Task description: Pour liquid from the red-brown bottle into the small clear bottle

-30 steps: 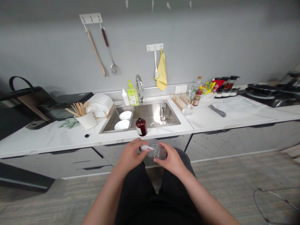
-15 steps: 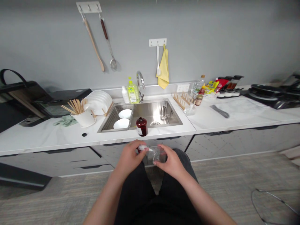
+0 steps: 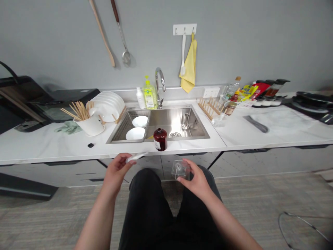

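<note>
My left hand (image 3: 119,170) is closed on a small white piece (image 3: 135,158) with a thin tip pointing right; motion blur hides its exact kind. It is just in front of the counter edge. My right hand (image 3: 194,177) grips a clear plastic square container (image 3: 180,169) between thumb and fingers, above my lap. Between and beyond my hands, a dark red-brown bottle (image 3: 160,139) with a pale label stands uncapped at the counter's front edge. A small black cap (image 3: 90,145) lies on the counter to the left.
Behind the bottle is the sink (image 3: 177,116), with white bowls (image 3: 135,133) in a rack on its left side. A white pot of chopsticks (image 3: 91,125) and a rack of plates (image 3: 108,106) stand left. Soap bottles (image 3: 149,95) and the faucet (image 3: 159,86) are behind.
My left hand has moved left with the white piece, away from the clear container. My right hand still holds the container. The view has shifted slightly.
</note>
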Motion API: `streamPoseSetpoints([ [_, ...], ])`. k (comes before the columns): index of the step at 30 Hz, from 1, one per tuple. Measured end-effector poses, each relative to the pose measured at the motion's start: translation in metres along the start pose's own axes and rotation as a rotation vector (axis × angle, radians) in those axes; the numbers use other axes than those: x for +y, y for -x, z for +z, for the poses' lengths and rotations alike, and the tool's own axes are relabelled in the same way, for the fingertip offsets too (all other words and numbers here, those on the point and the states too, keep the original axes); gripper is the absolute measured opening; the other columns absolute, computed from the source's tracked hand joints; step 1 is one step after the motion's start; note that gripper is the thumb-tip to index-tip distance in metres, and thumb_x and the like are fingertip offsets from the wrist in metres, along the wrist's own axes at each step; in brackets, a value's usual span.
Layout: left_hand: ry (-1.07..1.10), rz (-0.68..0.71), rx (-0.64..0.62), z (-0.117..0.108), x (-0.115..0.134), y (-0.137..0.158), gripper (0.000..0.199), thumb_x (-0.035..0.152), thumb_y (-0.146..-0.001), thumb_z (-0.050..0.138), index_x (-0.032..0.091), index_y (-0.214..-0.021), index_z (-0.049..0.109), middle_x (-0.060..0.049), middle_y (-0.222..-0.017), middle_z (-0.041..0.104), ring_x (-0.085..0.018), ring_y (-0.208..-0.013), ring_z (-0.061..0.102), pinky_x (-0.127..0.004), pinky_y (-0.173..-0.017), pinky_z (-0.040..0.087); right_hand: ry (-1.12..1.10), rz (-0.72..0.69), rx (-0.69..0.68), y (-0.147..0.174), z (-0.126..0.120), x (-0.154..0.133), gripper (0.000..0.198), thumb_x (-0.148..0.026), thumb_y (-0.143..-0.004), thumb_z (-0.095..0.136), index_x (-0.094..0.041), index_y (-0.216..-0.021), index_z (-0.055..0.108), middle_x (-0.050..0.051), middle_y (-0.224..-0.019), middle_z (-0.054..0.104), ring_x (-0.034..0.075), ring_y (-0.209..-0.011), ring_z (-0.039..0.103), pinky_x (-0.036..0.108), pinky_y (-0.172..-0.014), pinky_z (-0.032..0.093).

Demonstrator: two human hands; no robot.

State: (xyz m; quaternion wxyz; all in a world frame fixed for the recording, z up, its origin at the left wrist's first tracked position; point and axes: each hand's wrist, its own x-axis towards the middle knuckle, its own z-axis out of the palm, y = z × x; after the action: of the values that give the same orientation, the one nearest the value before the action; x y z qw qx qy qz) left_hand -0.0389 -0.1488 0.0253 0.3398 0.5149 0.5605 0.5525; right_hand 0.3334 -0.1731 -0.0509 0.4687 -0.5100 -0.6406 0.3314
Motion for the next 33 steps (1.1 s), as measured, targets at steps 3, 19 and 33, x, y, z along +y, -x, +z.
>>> streamPoseSetpoints([
  [3,-0.039,-0.046,0.182,-0.045,-0.014,-0.029,0.047,0.054,-0.073,0.092,0.023,-0.098,0.067,-0.005,-0.093,0.079,-0.027,-0.092,0.076,-0.039,-0.089,0.061,-0.019,0.026,-0.024,-0.006,0.001,0.008,0.077,-0.036,-0.082,0.095,-0.026,-0.153,0.066,0.017,-0.151,0.077,0.04,-0.132,0.079,0.061,-0.114,0.067],
  [19,-1.111,-0.238,0.466,-0.128,-0.073,-0.151,0.052,0.067,-0.09,0.065,0.019,-0.109,0.071,-0.016,-0.095,0.077,-0.04,-0.097,0.072,-0.046,-0.085,0.05,-0.029,0.038,-0.032,-0.023,0.002,0.017,0.078,-0.04,-0.083,0.096,-0.027,-0.154,0.066,0.016,-0.152,0.076,0.038,-0.131,0.081,0.06,-0.115,0.067],
  [33,-1.089,0.096,0.578,-0.125,-0.067,-0.115,0.044,0.054,-0.107,0.054,0.014,-0.119,0.07,-0.019,-0.119,0.076,-0.035,-0.114,0.072,-0.046,-0.103,0.054,-0.068,0.025,-0.028,-0.02,-0.011,0.023,0.08,-0.043,-0.085,0.096,-0.029,-0.156,0.063,0.016,-0.156,0.074,0.038,-0.134,0.08,0.061,-0.12,0.065],
])
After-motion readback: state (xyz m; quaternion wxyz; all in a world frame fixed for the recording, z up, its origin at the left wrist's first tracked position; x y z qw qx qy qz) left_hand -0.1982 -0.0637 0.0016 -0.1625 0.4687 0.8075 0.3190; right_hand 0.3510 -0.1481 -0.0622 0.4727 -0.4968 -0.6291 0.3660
